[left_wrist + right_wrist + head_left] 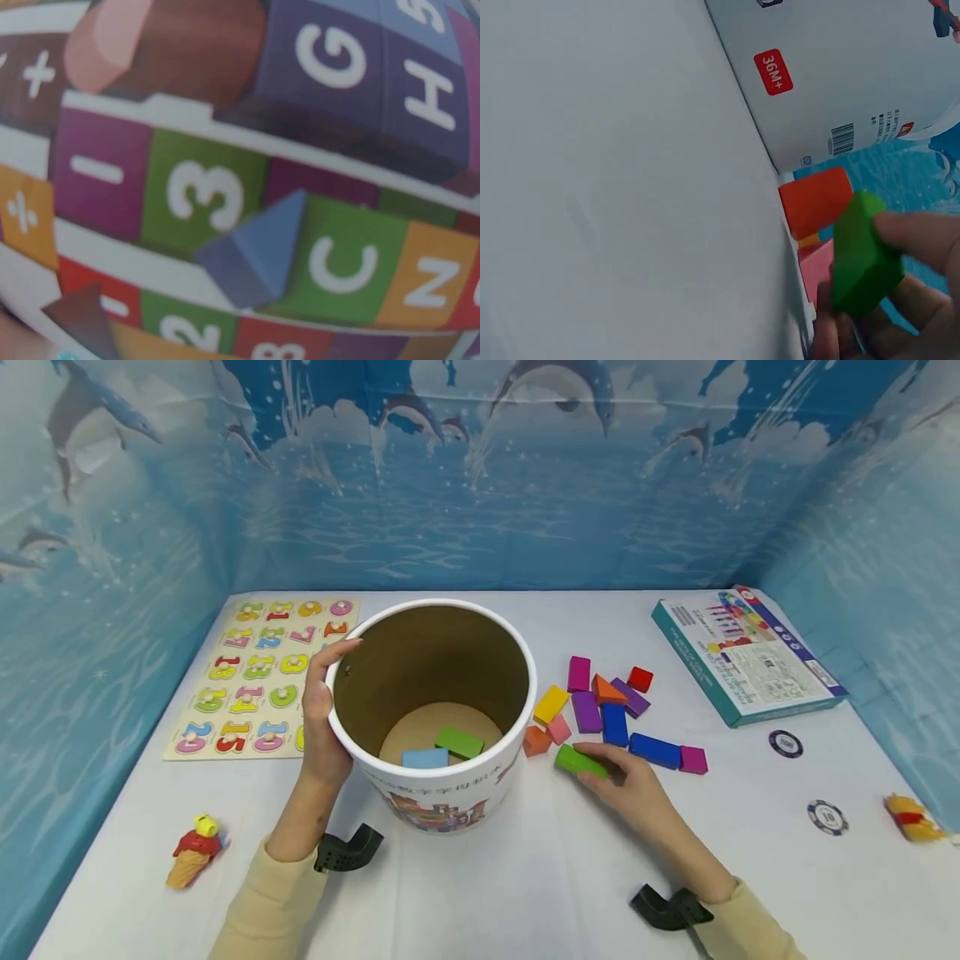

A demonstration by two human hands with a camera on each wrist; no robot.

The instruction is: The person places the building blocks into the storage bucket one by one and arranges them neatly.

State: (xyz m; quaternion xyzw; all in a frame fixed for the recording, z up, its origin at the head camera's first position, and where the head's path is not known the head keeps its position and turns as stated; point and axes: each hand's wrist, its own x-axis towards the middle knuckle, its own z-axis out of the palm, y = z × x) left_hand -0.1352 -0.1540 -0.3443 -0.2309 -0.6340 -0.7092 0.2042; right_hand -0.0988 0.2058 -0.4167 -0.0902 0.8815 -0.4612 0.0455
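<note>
A large white printed bucket (442, 793) stands on the table, its mouth tipped toward the head camera. My left hand (324, 727) grips the bucket's left rim, fingers over the edge. On the bucket's floor lie a light blue block (425, 758) and a green block (460, 743). To the right of the bucket, my right hand (633, 789) pinches a bright green block (581, 762) between thumb and fingers; the right wrist view shows this green block (864, 259) close up. The left wrist view is filled by the bucket's printed side (225, 195).
Several coloured blocks, among them a yellow block (551, 704) and a blue block (655, 750), lie right of the bucket. A number puzzle board (217, 718) is at left, a flat box (750, 652) at back right. An ice-cream toy (193, 852) and poker chips (827, 817) lie nearer.
</note>
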